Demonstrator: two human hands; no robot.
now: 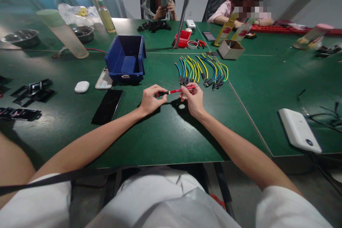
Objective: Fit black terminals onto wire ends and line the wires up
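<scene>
Over the green table (165, 139), both hands hold a thin red and black piece (175, 91), with a short silvery band between its colours. My left hand (153, 99) pinches the black end. Around the red part close the fingers of my right hand (193, 99). Just beyond lie two groups of short cables with dark ends: one group (188, 68) and, to its right, another (216, 71), in blue, green and yellow. A blue bin (126, 58) stands beyond my left hand; its visible inside holds nothing. Whether the red and black parts are joined, I cannot tell.
Left of my left hand lie a black phone (107, 107), another phone (104, 79) and a white case (81, 87). A white power bank (299, 130) is at the right. Farther back are a small box (231, 49), a red container (182, 38), bottles and two people.
</scene>
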